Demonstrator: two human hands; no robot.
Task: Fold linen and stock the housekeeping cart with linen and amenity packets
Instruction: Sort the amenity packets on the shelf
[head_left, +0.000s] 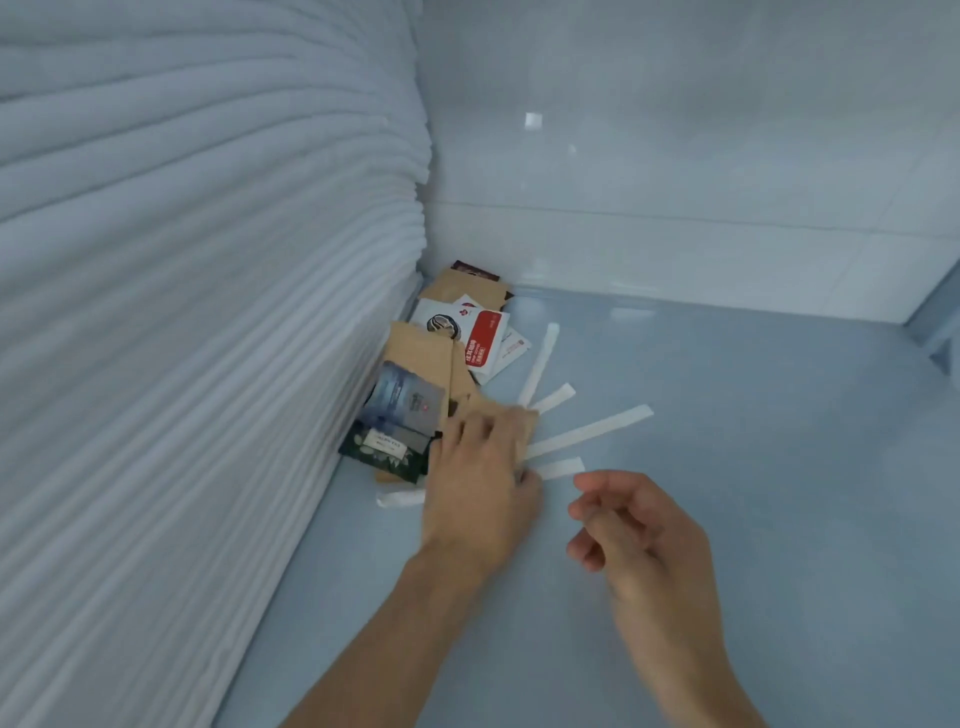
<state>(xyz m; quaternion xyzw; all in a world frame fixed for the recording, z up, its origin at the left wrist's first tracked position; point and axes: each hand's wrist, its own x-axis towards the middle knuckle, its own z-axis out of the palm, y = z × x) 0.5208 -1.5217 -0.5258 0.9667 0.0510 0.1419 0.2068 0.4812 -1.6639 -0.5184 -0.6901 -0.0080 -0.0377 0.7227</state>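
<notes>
I see the stacked white linen (182, 312) filling the space left of my fingers. My left hand (478, 483) presses loosely spread fingers on the amenity packets (441, 374), which lie against the linen. My right hand (634, 535) hovers just beside, fingers loosely curled, empty. White stick sachets (587, 431) fan out beyond the fingertips.

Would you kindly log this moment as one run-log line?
left hand: presses amenity packets beside folded linen | right hand: empty, loosely curled | white sticks: fanned out
</notes>
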